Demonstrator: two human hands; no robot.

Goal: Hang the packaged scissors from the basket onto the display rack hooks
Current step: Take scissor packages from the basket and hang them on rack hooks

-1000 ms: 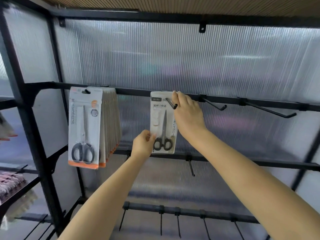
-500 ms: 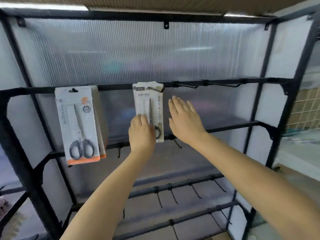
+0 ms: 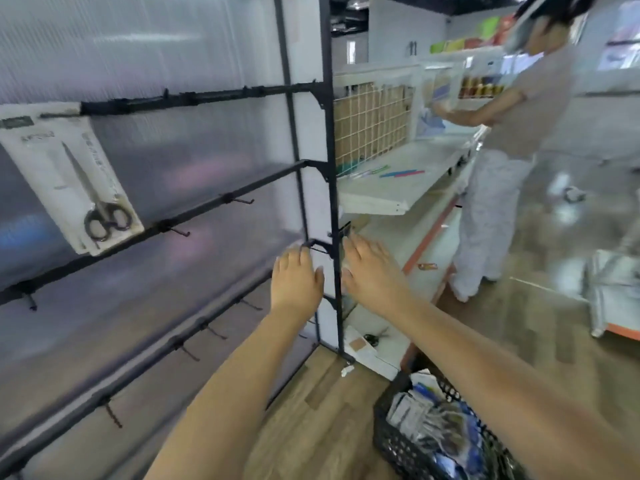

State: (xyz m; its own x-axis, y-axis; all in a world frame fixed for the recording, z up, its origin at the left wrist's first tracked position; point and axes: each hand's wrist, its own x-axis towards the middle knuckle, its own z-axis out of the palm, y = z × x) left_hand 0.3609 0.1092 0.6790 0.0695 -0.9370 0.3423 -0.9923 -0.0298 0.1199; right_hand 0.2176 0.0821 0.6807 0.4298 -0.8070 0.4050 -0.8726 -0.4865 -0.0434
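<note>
A white pack of black-handled scissors [image 3: 74, 178] hangs from a hook on the top bar of the black display rack [image 3: 207, 95], at the far left. My left hand [image 3: 298, 280] and my right hand [image 3: 372, 271] float side by side in front of the rack's right post, fingers straight, holding nothing. A black plastic basket [image 3: 398, 441] with several packaged scissors [image 3: 429, 427] stands on the floor at the lower right, under my right forearm.
Lower bars carry several bare hooks [image 3: 180, 232]. To the right stands a white shelf unit [image 3: 398, 174] with a wire grid and coloured pens. A person in light clothes [image 3: 502, 161] works there. Wood-look floor [image 3: 329, 393] lies between rack and basket.
Both hands let go of the hung scissors pack and drew back. My view swung right and down, bringing the basket, the shelf unit and the other person into sight.
</note>
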